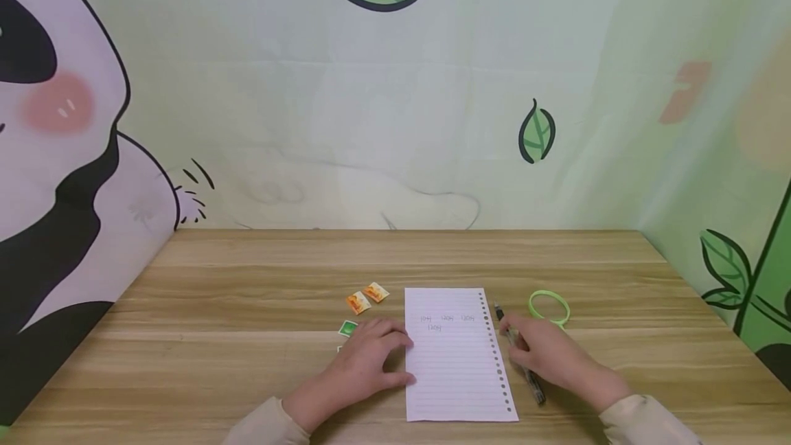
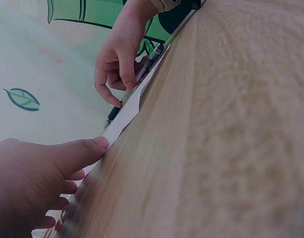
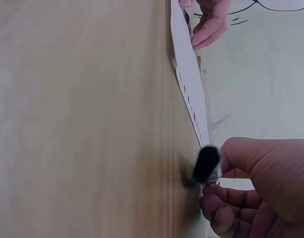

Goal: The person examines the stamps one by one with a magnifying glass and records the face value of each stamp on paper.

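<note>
A lined sheet of paper (image 1: 454,369) with punched holes along its right side lies on the table, a few short handwritten words near its top. My left hand (image 1: 371,356) rests at the sheet's left edge, thumb and index fingertip touching it; in the left wrist view the thumb (image 2: 85,151) lies on that edge. To the right of the sheet, my right hand (image 1: 550,352) pinches a pen (image 1: 533,384) with a clear barrel and black ends. The pen lies slanted, low over the table. In the right wrist view, one black pen end (image 3: 207,163) points toward the camera.
Two orange-and-white stickers (image 1: 367,297) lie beyond my left hand. A green sticker (image 1: 348,328) is partly covered by that hand. Past my right hand is a light green ring-shaped item (image 1: 549,292), its lower part hidden. A printed cloth wall (image 1: 395,122) stands behind the wooden table (image 1: 247,280).
</note>
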`<state>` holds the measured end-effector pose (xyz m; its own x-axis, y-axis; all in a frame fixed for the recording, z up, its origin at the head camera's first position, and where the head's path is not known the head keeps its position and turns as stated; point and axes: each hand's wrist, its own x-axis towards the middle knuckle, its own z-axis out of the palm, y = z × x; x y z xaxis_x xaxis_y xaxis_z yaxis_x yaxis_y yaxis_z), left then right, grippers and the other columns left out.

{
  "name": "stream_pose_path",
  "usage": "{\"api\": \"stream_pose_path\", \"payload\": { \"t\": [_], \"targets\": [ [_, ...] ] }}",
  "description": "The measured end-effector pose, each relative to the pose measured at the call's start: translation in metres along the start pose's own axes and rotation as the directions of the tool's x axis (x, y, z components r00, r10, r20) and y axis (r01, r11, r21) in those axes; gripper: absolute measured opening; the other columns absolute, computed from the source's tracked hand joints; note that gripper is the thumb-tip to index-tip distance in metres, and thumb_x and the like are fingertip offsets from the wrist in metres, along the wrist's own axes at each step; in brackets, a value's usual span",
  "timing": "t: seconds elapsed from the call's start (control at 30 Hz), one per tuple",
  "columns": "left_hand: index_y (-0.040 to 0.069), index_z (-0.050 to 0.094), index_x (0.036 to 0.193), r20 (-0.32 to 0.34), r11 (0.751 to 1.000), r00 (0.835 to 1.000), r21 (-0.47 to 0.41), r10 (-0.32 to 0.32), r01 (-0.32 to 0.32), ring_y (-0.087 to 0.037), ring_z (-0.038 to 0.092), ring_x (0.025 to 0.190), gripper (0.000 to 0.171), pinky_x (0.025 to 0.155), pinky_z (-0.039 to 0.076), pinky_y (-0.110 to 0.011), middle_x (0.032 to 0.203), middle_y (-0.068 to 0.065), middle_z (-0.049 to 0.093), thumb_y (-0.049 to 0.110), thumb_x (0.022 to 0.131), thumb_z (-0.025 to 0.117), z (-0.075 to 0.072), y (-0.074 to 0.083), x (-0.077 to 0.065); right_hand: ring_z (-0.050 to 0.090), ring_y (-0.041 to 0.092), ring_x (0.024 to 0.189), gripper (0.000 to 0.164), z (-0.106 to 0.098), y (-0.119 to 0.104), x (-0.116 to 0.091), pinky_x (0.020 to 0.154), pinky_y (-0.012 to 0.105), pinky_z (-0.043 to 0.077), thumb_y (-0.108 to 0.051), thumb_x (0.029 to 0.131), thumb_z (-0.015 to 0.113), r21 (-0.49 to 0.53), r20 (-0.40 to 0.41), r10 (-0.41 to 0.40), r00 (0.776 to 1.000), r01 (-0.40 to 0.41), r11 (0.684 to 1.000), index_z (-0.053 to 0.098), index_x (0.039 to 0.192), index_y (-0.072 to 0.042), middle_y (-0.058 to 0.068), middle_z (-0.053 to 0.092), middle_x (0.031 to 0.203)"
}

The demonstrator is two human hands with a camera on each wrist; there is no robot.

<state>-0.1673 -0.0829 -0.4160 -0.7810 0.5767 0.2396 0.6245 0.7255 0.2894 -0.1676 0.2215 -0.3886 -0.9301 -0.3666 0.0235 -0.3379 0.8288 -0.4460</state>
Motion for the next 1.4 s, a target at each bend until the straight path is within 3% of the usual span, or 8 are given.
{"api": "stream_pose_path", "payload": {
  "t": [0.5,0.83,1.13,1.4],
  "targets": [
    [0.013,0.068,0.111,0.011,1.000,1.000,-0.016,-0.006,0.007,-0.021,0.054,0.118,0.046,0.108,0.039,-0.044,0.122,-0.002,0.062,0.041,0.076,0.078,-0.001,0.001,0.001,0.033,0.000,0.052,0.012,-0.020,-0.003,0.003,0.046,0.017,0.033,-0.002,0.085,0.055,0.006,-0.125,-0.088,0.988,0.090,0.996,0.065,0.091,-0.007,-0.009,0.039,0.058],
    [0.013,0.068,0.110,-0.006,1.000,1.000,-0.014,0.007,-0.007,-0.019,0.054,0.117,0.046,0.108,0.039,-0.044,0.120,0.000,0.062,0.041,0.075,0.078,0.001,0.000,0.001,0.041,0.004,0.057,0.015,-0.029,-0.014,0.011,0.047,0.019,0.037,-0.004,0.090,0.052,0.038,-0.198,-0.036,0.979,0.045,0.998,0.064,0.098,-0.005,-0.005,0.052,0.066],
    [0.013,0.068,0.111,-0.002,1.000,1.000,-0.016,0.008,-0.008,-0.020,0.054,0.117,0.045,0.107,0.040,-0.044,0.120,0.000,0.062,0.040,0.076,0.078,0.001,0.000,0.000,0.053,0.004,0.071,0.012,-0.024,-0.016,0.018,0.063,0.023,0.051,-0.003,0.083,0.065,0.026,-0.255,-0.071,0.964,0.080,0.996,0.064,0.093,-0.010,-0.007,0.061,0.075],
    [0.014,0.068,0.110,-0.003,1.000,1.000,-0.015,0.002,-0.002,-0.019,0.054,0.116,0.044,0.107,0.040,-0.043,0.120,0.000,0.062,0.040,0.076,0.078,0.000,0.000,0.000,0.058,0.008,0.070,0.019,-0.019,-0.018,0.018,0.053,0.018,0.041,0.002,0.082,0.068,0.071,-0.300,-0.040,0.953,0.064,0.995,0.059,0.098,-0.002,-0.003,0.052,0.070]
  ]
}}
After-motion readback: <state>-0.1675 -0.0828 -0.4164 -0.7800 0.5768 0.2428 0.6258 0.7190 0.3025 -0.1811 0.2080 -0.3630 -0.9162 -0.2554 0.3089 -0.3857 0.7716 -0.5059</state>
